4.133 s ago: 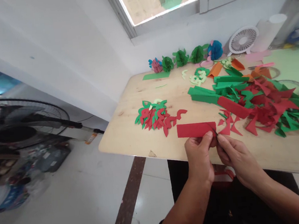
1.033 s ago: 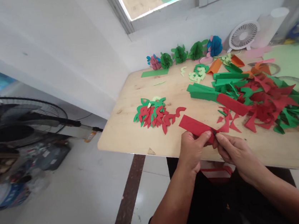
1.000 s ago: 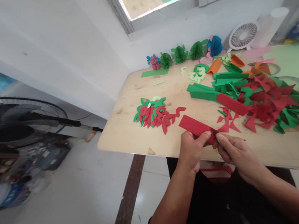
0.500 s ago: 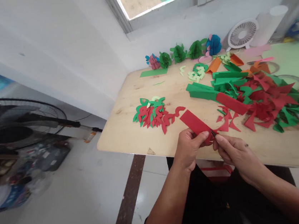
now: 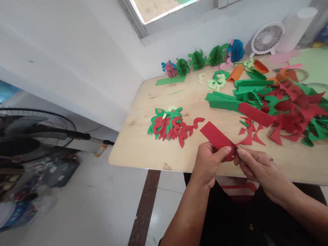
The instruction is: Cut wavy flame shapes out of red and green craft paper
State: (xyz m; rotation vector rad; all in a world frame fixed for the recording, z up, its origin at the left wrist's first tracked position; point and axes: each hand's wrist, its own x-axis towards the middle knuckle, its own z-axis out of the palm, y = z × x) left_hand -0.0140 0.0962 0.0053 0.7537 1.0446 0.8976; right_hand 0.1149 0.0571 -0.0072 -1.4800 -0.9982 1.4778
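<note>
My left hand (image 5: 209,163) pinches a folded red paper strip (image 5: 215,134) over the table's front edge. Close beside it on the right, my right hand (image 5: 254,164) is closed on small dark-tipped scissors (image 5: 235,146), mostly hidden by the fingers, with the tip against the strip's lower right edge. Left of the hands lies a pile of red and green cut shapes (image 5: 167,125). Red paper scraps (image 5: 293,114) are heaped to the right, beside folded green strips (image 5: 223,101) and another red strip (image 5: 256,114).
Paper figures (image 5: 197,60) line the wall at the back of the wooden table (image 5: 130,142). A small white fan (image 5: 267,38) stands at the back right near a pale green sheet (image 5: 320,69). A large black fan (image 5: 26,134) is at the far left.
The dark scissor tips look closer together at the strip's edge. Both hands keep nearly the same place, and the whole view has shifted slightly.
</note>
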